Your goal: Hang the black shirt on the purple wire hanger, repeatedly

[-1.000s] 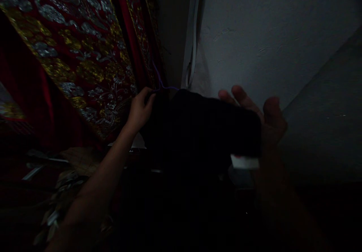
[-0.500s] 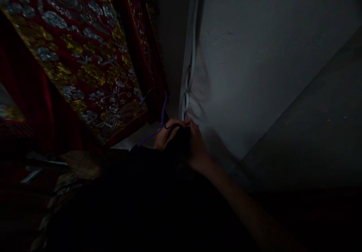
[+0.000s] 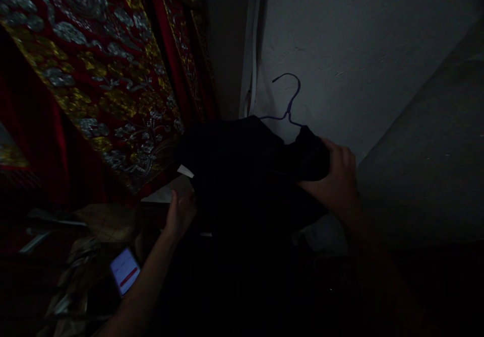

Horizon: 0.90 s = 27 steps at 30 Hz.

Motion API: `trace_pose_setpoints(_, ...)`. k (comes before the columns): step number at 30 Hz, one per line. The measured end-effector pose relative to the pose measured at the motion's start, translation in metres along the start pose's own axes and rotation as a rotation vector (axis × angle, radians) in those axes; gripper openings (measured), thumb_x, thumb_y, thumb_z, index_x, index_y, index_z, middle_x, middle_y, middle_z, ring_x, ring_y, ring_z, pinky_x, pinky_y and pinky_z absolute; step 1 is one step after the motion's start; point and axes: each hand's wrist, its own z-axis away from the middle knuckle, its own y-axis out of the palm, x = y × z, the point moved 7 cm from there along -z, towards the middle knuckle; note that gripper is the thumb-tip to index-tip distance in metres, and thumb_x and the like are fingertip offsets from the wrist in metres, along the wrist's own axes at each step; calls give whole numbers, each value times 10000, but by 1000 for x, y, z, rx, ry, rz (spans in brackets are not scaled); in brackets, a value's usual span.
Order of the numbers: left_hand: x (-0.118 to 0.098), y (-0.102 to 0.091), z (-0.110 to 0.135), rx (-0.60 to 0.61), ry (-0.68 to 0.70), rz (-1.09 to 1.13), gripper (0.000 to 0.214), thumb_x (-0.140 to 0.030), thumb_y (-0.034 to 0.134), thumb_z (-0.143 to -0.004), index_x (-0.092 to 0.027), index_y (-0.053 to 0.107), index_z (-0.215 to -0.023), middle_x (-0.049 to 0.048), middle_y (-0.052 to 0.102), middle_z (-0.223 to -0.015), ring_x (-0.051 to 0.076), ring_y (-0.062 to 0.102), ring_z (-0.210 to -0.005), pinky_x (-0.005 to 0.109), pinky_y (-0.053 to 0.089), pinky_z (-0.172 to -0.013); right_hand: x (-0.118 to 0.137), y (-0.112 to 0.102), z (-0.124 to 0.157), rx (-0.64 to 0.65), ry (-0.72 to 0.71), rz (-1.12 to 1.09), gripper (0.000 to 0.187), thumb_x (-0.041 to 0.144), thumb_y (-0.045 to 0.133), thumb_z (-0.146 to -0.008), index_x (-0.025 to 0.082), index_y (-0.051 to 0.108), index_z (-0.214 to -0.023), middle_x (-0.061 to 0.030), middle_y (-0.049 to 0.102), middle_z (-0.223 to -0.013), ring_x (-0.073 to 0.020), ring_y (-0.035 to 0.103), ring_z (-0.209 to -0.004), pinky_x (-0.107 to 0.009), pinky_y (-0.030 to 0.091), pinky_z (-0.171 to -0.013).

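A black garment (image 3: pixel 242 176) hangs on a purple hanger (image 3: pixel 289 109), whose hook stands free above the collar against the wall. My right hand (image 3: pixel 338 176) grips the garment at its right shoulder, fingers folded round the cloth. At the garment's left edge is my left hand (image 3: pixel 182 213), its thumb raised and apart from the fingers. Those fingertips touch or pass behind the dark cloth; the darkness hides exactly where they end. A small pale strip (image 3: pixel 185 171), perhaps a label, shows on the garment's left edge just above that hand.
Red cloth (image 3: pixel 113 85) embroidered in gold and silver hangs at the left. A lit phone (image 3: pixel 125 271) lies lower left among dim clutter, with a brownish checked cloth (image 3: pixel 108 221) above it. White cables (image 3: pixel 254 50) run down the grey wall (image 3: pixel 340 50). The lower area is very dark.
My hands were together at the centre by the collar and have moved apart, one to each side. The hanger has shifted right, its hook now upright, and the garment is spread out. The phone has come into view.
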Motion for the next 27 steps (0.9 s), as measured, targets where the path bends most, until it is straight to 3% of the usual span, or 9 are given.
trace_pose_setpoints(2, 1, 3, 1, -27, 15, -42, 815, -782, 804, -576, -168, 733, -1106, 133, 751, -1184, 383, 584, -1307, 496, 459, -1114, 12, 2, -20, 34, -42, 18, 899, 359, 813, -630, 163, 477, -1442, -186, 545, -1281, -410, 509, -1209, -567, 414, -1025)
trace_pose_setpoints(5, 2, 11, 3, -147, 65, -166, 776, -536, 934, -580, -204, 678, -1233, 114, 716, -1294, 368, 585, -1321, 502, 435, -1147, 37, 12, -33, 58, -102, 29, 917, 391, 818, -629, 183, 471, -1452, -176, 551, -1288, -407, 515, -1200, -561, 420, -1018)
trace_pose_setpoints(9, 6, 20, 11, -236, 144, -232, 696, -384, 902, -705, -222, 617, -1319, 101, 669, -1379, 310, 575, -1348, 451, 431, -1169, 51, 19, -17, 69, -131, 10, 942, 382, 807, -624, 181, 453, -1473, -173, 557, -1270, -399, 520, -1196, -561, 428, -1022)
trace_pose_setpoints(13, 27, 7, 28, -339, 62, -132, 577, -307, 865, -753, -228, 632, -1275, 93, 676, -1368, 285, 588, -1339, 430, 449, -1157, 48, 13, 15, 80, -130, -66, 902, 328, 771, -678, 196, 432, -1504, -175, 511, -1400, -402, 462, -1315, -600, 376, -1095)
trace_pose_setpoints(16, 50, 0, 44, -401, -69, -26, 498, -282, 841, -775, -227, 649, -1232, 97, 718, -1292, 277, 641, -1273, 422, 498, -1106, 46, 8, 51, -48, 48, -258, 674, 340, 736, -768, 207, 543, -1400, -149, 517, -1454, -371, 436, -1383, -574, 350, -1135)
trace_pose_setpoints(19, 68, 5, 58, -412, -197, 43, 415, -271, 858, -737, -199, 690, -1110, 95, 774, -1138, 277, 696, -1179, 403, 544, -1041, 39, 31, 110, -165, 522, -592, 330, 448, 649, -876, 192, 673, -1083, -102, 694, -1091, -278, 648, -1050, -449, 497, -946)
trace_pose_setpoints(21, 77, 16, 65, -350, -282, 66, 378, -282, 894, -665, -169, 717, -979, 96, 796, -1002, 299, 731, -1092, 403, 574, -981, 52, 74, 152, 76, 812, -760, 405, 571, 577, -900, 179, 679, -888, -71, 682, -829, -235, 650, -794, -373, 516, -756)
trace_pose_setpoints(24, 82, 31, 72, -237, -374, 88, 371, -327, 934, -549, -138, 729, -794, 101, 795, -848, 327, 757, -979, 401, 596, -912, 90, 119, 186, 443, 893, -912, 519, 673, 542, -890, 186, 639, -736, -44, 636, -698, -202, 610, -689, -323, 496, -684)
trace_pose_setpoints(27, 78, 33, 77, -228, -410, 93, 344, -335, 936, -494, -138, 708, -660, 90, 775, -728, 329, 766, -908, 390, 602, -877, 104, 128, 187, 482, 865, -932, 494, 667, 557, -888, 200, 615, -735, -23, 623, -698, -186, 599, -696, -294, 489, -691)
